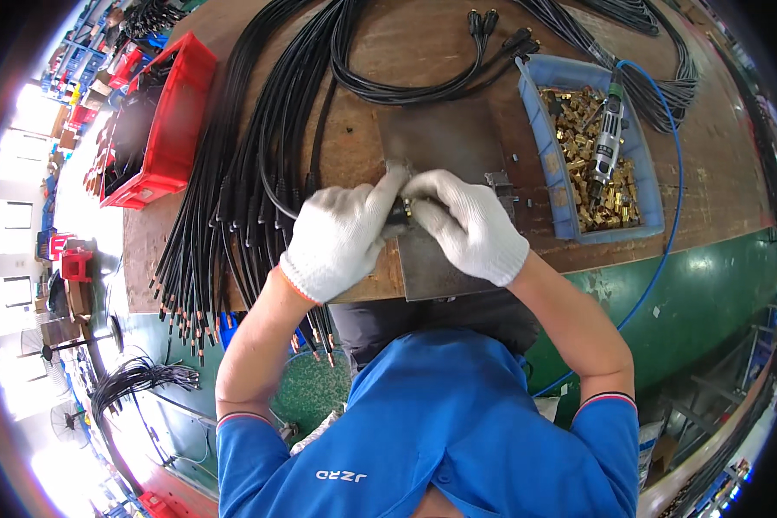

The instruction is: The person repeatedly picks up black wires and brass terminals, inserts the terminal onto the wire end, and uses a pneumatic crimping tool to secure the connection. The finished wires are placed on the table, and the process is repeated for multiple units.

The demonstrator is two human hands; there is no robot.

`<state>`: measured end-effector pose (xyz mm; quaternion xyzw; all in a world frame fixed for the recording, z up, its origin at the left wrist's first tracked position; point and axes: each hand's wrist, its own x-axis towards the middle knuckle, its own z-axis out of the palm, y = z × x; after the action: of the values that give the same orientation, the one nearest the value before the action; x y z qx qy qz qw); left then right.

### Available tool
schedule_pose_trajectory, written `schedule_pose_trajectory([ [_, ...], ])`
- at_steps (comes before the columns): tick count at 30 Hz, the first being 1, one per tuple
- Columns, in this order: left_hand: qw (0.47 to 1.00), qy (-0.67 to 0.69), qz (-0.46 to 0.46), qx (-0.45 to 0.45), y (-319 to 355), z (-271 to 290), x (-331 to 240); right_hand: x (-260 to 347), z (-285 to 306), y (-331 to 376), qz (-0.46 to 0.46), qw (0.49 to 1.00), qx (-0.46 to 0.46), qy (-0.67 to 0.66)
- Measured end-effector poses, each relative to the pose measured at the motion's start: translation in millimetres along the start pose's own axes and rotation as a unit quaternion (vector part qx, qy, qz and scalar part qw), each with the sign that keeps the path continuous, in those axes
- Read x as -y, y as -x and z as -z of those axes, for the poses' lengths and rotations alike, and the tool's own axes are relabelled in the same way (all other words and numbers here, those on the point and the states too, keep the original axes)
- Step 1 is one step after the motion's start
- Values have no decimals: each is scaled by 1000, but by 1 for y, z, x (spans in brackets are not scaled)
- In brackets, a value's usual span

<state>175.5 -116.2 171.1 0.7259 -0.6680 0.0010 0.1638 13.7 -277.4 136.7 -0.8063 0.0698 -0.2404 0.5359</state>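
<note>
The black plug [397, 214] sits between the two hands, just above the metal plate [453, 268] near the front of the table [406, 39]. As far as I can see, its long axis runs roughly left to right, with the brass tip [407, 205] facing right. The cable [282, 204] bends into the left glove from the left and far side.

The left hand [332, 235] is closed around the plug, probably to keep it steady. The right hand [475, 226] comes in opposite, fingers bent close about the tip; whether they pinch it or only touch, I can't tell.

On the left, the bundle of cables [255, 147] lies with its bare ends hanging over the near edge, perhaps so each is easy to pick up. Farther left is the red crate [171, 129]. On the right, the blue bin [564, 203] holds brass pieces [623, 210], likely for easy reach; the power tool [609, 134] lies over them, with the blue hose [679, 173] curving off toward the near side.
</note>
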Motion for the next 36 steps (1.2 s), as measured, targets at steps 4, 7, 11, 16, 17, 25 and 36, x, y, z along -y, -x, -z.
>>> schedule_pose_trajectory([
  [4, 1000, -10, 1, 8, -17, 8, 10, 3, -11, -18, -61, 998, 7, -28],
  [7, 997, -9, -24, -79, -30, 19, 9, -1, -13, -37, -108, 993, -38, -33],
  [11, 968, 150, 89, -183, 1, 17, 5, -14, 8, -54, -206, 916, -126, -321],
  [16, 705, 621, 195, -282, -57, -20, 19, -8, -6, -69, -166, 890, -123, -407],
  [17, 662, 687, 150, -257, -73, -21, 28, -9, -17, -71, -132, 909, -130, -373],
  [25, 648, 717, 209, -149, -129, -57, 70, -83, -5, -118, -161, 875, -231, -393],
  [36, 817, 535, 138, -166, -117, -84, 60, -84, -27, -118, -50, 921, -120, -368],
])
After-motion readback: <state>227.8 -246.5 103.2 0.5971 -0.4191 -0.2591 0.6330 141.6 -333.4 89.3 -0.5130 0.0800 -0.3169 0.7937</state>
